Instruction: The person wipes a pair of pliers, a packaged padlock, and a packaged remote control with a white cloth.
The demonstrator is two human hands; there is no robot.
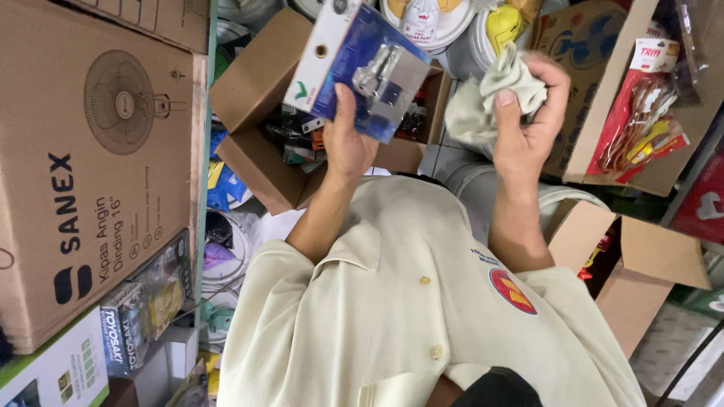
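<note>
Cream buttoned shirt (pixel 392 316) nearest, left hand (pixel 348 143) gripping blue carded metal padlock pack (pixel 362 64), right hand (pixel 528 128) fingers closed round pale, seemingly cotton cloth (pixel 490 102), open brown cardboard box (pixel 253 83) behind.

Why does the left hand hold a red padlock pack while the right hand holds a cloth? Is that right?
Not quite: the pack is blue, not red. The head view shows the left hand holding a blue padlock pack while the right hand holds a cloth.
</note>
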